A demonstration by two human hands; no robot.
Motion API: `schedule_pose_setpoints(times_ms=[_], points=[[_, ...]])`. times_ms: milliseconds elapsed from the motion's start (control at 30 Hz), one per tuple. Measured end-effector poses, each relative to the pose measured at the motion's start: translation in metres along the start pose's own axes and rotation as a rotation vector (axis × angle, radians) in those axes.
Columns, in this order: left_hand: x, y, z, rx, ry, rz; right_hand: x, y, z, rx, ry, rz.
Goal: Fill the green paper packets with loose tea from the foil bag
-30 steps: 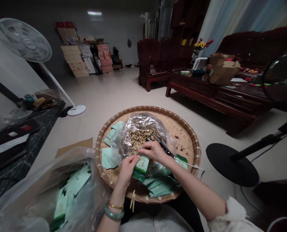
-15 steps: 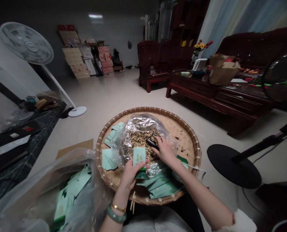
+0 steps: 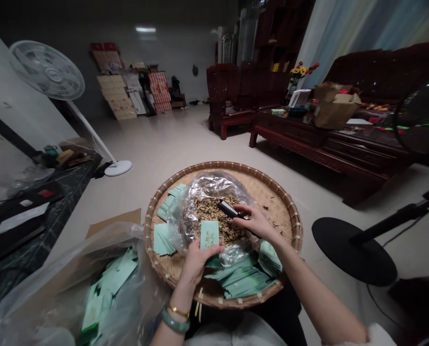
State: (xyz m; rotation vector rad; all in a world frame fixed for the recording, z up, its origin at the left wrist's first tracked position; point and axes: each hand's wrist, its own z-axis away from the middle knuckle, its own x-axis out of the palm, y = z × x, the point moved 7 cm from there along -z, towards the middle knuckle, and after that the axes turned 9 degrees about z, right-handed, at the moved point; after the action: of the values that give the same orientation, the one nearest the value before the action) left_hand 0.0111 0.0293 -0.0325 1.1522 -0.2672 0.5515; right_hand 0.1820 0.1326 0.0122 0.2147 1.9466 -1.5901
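A round woven basket tray (image 3: 288,214) rests in front of me. In it lies an opened clear plastic bag (image 3: 207,185) of brownish dried bits (image 3: 209,211). My left hand (image 3: 196,259) pinches a small green packet (image 3: 209,234) upright at the bag's near edge. My right hand (image 3: 258,221) grips a dark scoop-like tool (image 3: 227,208) over the dried bits. Several green packets (image 3: 243,281) lie heaped at the tray's near side. Another stack of green packets (image 3: 162,239) sits on its left.
A large clear bag with several green packets (image 3: 106,288) lies at lower left. A white standing fan (image 3: 48,72) is at left, a black fan base (image 3: 353,250) at right. Dark wooden furniture (image 3: 326,139) and cardboard boxes (image 3: 335,105) stand behind. A dark counter (image 3: 37,211) runs along the left.
My right hand dipped the dark tool into the dried bits and has lifted it again. My left hand turned the green packet upright and holds it steady.
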Motion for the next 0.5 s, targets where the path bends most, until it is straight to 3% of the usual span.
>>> schedule_pose_setpoints(times_ms=[100, 200, 500], points=[[0.004, -0.002, -0.002, -0.010, -0.027, -0.032, 0.006, -0.016, 0.005, 0.035, -0.229, -0.163], [0.009, -0.005, -0.003, -0.018, -0.078, -0.072, 0.016, -0.026, 0.007, 0.074, -0.371, -0.196], [0.008, -0.007, -0.001, -0.043, -0.111, -0.101, 0.037, -0.021, 0.003, 0.087, -0.511, -0.175]])
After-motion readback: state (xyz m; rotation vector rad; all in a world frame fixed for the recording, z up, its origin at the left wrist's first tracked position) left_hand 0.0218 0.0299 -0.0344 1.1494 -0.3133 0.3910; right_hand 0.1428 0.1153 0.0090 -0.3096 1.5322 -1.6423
